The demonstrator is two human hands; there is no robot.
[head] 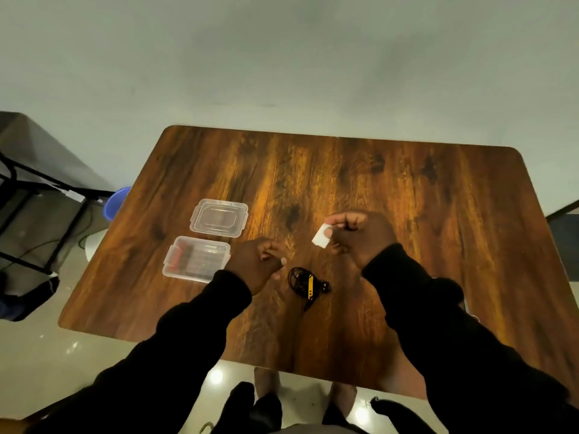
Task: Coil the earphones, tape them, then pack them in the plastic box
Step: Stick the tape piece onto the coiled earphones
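Observation:
The black earphones (305, 284) lie coiled on the wooden table (407, 214), with a yellow band across the coil. My right hand (354, 234) is raised above and behind them, pinching a small white piece, apparently tape (321, 238). My left hand (261, 263) hovers just left of the coil with fingers curled and the thumb and forefinger pinched; whether it holds anything is unclear. The clear plastic box (195, 260) sits open at the left with something red inside. Its clear lid (219, 217) lies behind it.
A blue bucket (117, 202) and a black metal frame (40, 214) stand on the floor left of the table. My feet are below the table's near edge.

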